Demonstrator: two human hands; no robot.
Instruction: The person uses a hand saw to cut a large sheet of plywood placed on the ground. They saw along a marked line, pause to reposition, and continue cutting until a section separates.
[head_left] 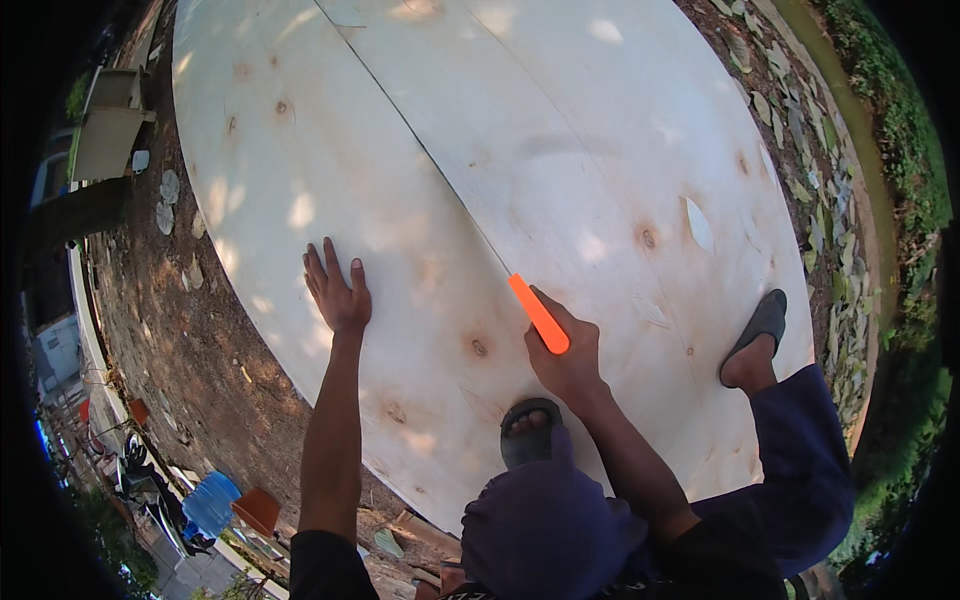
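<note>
My left hand (338, 290) lies flat, fingers apart, on a large pale plywood sheet (400, 240) marked with knots. My right hand (565, 355) grips the orange handle (538, 313) of a cutting tool, held over a long thin cut line (420, 142) running up the sheet toward the far edge; the tool's narrow blade merges with that line, so its length is unclear. A fainter line runs farther right. My sandalled feet (752, 340) are on the sheet, one just below my right hand, the other at the right. A pale leaf (698, 225) lies on the board.
Bare soil (210, 330) with dry leaves borders the sheet on the left, with a blue water jug (210, 500), a terracotta-coloured pot (255, 510) and a beige box-like object (110, 130) beyond. Fallen leaves, a narrow greenish strip and plants (900, 120) line the right.
</note>
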